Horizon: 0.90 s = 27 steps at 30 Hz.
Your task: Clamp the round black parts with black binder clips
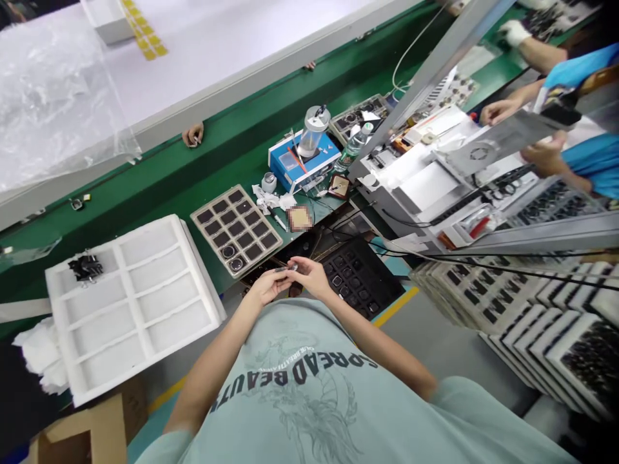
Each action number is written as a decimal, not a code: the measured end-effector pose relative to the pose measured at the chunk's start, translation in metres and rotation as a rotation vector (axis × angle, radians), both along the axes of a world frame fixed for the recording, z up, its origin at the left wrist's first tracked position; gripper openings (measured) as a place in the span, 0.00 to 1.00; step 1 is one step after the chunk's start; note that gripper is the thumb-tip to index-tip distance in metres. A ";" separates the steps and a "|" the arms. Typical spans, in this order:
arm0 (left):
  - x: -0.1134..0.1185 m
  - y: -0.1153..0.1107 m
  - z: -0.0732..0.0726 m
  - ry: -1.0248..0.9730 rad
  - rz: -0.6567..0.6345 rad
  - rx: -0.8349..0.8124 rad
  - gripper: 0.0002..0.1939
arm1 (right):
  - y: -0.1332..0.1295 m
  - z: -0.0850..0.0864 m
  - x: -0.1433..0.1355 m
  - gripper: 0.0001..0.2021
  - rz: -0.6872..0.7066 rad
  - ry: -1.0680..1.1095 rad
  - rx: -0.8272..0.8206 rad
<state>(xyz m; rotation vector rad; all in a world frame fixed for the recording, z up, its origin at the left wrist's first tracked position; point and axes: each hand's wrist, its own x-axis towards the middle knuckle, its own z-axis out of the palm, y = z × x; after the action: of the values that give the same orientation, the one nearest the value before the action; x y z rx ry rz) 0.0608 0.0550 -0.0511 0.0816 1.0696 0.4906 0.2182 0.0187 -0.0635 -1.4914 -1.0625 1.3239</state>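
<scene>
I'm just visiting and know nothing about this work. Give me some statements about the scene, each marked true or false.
1. The left hand and right hand are far apart. False: they meet at a small item.
2. A clear jar stands on the blue box. True.
3. The white tray has black parts in every compartment. False: the black parts lie in one corner compartment.
4. A bottle stands beside the blue box. True.
5. The cardboard box is at the picture's upper right. False: the cardboard box is at the lower left.
6. A co-worker's hand wears a white glove. True.
</scene>
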 end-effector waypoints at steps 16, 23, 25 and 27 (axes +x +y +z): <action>0.098 0.061 -0.066 0.236 0.180 -0.172 0.04 | 0.032 0.002 0.113 0.20 -0.264 0.229 -0.313; 0.031 0.015 -0.030 0.130 0.201 -0.101 0.07 | 0.069 -0.006 0.067 0.17 0.021 -0.013 -0.226; 0.001 -0.006 -0.016 0.088 0.207 -0.039 0.08 | 0.086 -0.004 0.039 0.13 0.184 -0.251 -0.116; -0.029 -0.026 -0.004 0.092 0.233 0.003 0.09 | 0.104 0.001 0.009 0.12 0.364 -0.546 0.059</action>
<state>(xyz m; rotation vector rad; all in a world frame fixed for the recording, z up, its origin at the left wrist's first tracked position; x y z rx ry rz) 0.0317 0.0294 -0.0552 -0.0192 1.1749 0.7039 0.2270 0.1232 -0.0626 -1.7175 -1.7740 1.1251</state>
